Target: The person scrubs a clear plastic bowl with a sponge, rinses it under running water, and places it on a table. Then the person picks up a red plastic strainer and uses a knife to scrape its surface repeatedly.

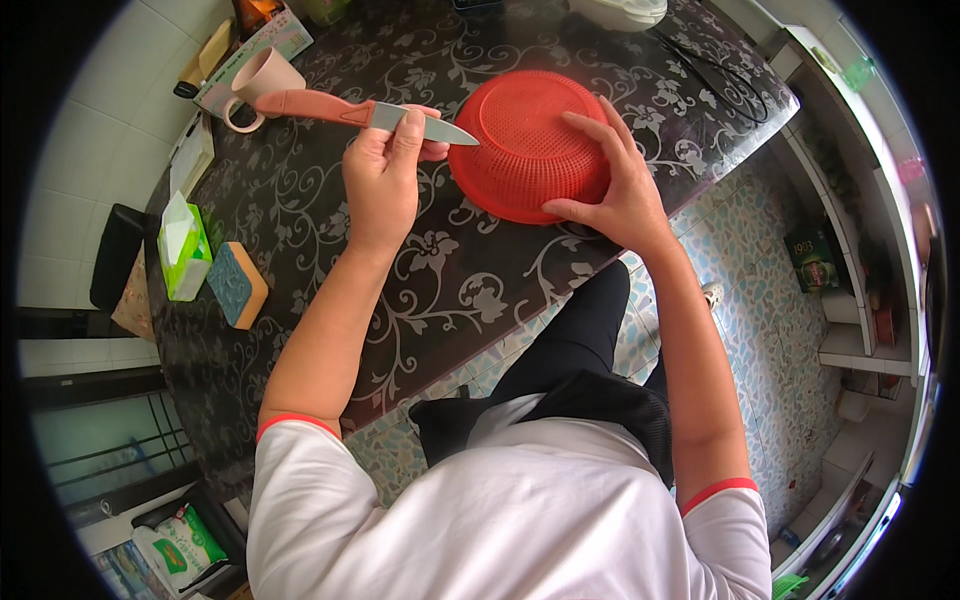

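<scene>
A paring knife (319, 107) with a salmon-pink handle is in my left hand (386, 176). The hand grips it by the blade, thumb on the flat side, with the tip pointing right and the handle pointing left. My right hand (626, 180) rests on the side of a red plastic colander (529, 135), fingers spread over its wall and thumb near the rim. The colander lies upside down on the table, base up. The knife tip overlaps the colander's left side in view; I cannot tell whether they touch. Whatever is under the colander is hidden.
On the dark floral tabletop (480, 262), a pink mug (268, 75) lies tipped before a printed box (296, 37). A tissue pack (184, 251) and a sponge (238, 285) are at the left. A black cable (720, 79) and a white plastic container (622, 11) lie toward the back right.
</scene>
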Tool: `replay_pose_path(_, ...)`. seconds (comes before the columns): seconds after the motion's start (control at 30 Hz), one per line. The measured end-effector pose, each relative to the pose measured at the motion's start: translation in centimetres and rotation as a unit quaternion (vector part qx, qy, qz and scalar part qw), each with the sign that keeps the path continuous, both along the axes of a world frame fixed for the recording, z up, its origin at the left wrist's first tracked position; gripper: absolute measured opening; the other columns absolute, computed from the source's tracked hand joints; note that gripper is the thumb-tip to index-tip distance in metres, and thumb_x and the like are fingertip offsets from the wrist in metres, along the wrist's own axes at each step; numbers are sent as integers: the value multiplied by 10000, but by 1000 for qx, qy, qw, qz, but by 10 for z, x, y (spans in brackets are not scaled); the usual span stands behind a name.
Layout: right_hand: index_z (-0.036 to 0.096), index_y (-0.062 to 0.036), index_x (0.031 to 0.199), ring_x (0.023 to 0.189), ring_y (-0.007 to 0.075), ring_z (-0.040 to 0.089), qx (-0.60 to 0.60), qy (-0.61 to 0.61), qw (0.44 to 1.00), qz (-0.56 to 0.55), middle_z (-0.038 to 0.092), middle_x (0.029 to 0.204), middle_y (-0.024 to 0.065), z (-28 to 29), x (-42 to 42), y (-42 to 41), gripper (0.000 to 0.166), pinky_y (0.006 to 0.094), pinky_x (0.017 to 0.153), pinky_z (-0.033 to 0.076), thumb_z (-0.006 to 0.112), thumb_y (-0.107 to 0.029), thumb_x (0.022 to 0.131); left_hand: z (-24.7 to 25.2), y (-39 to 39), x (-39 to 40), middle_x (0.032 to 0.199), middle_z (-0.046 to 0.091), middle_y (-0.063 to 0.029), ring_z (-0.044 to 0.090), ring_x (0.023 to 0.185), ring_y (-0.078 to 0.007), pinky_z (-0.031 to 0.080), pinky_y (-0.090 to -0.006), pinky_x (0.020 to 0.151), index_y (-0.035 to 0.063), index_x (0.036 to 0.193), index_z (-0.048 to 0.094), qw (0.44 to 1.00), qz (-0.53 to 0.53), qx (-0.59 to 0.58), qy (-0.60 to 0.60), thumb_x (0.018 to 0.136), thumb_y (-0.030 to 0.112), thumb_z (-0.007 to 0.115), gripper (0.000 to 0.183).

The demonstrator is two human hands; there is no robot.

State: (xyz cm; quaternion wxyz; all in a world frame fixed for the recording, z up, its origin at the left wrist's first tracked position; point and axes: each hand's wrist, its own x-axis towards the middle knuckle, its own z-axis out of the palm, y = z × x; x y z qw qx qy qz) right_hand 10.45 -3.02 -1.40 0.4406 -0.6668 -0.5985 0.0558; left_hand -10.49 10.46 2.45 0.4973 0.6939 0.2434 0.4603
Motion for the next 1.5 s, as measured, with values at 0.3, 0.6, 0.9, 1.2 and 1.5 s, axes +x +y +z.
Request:
replay_pose_path(0.3, 461, -245, 1362, 1301, 439, 393, -6, 2, 1000, 1, 275, 1502, 250, -1, 2, -1, 908, 488, 1073, 331, 873, -345, 559, -2, 3, -1, 891, 635, -59, 614, 778, -123, 526, -270, 768, -4, 999, 623, 993, -26, -117, -21, 996, 251, 520, 275)
replay_pose_path(0.6, 267, -53, 1478, 1424, 360, 224, 13, 12, 995, -95, 312, 1492, 234, -16, 9, 1, 915, 483, 1151, 153, 658, -536, 806, -29, 25, -4, 1245, 587, -125, 529, 1192, -203, 373, -359, 1022, 33, 1034, 611, 956, -48, -283, -62, 993, 243, 504, 239)
replay_pose_path(0.9, 341, -131, 1475, 1461, 319, 129, 6, 106, 994, -20, 309, 1523, 163, -1, 11, -6, 682, 469, 1162, 136, 599, -405, 906, -13, 17, -2, 1222, 579, -130, 497, 1222, -198, 340, -355, 1069, 37, 959, 626, 927, -145, -311, -154, 997, 212, 488, 226)
replay_pose_path(1.2, 155, -96, 1527, 1314, 215, 414, 159, 334, 918, 143, 412, 1432, 155, 49, -24, -24, 883, 350, 1085, 322, 667, 34, 819, 3, 13, -8, 1382, 477, -185, 457, 1285, -261, 348, -420, 1093, 60, 955, 598, 907, -195, -298, -226, 1006, 243, 450, 241)
replay_pose_path(1.5, 643, -175, 1219, 924, 215, 574, 67, -151, 978, 129, 641, 926, 23, 42, -54, -63, 558, 362, 854, 395, 627, 56, 712, 29, 25, -22, 863, 622, -23, 560, 755, -85, 457, -225, 678, 27, 1013, 629, 962, -84, -162, -205, 984, 235, 542, 227)
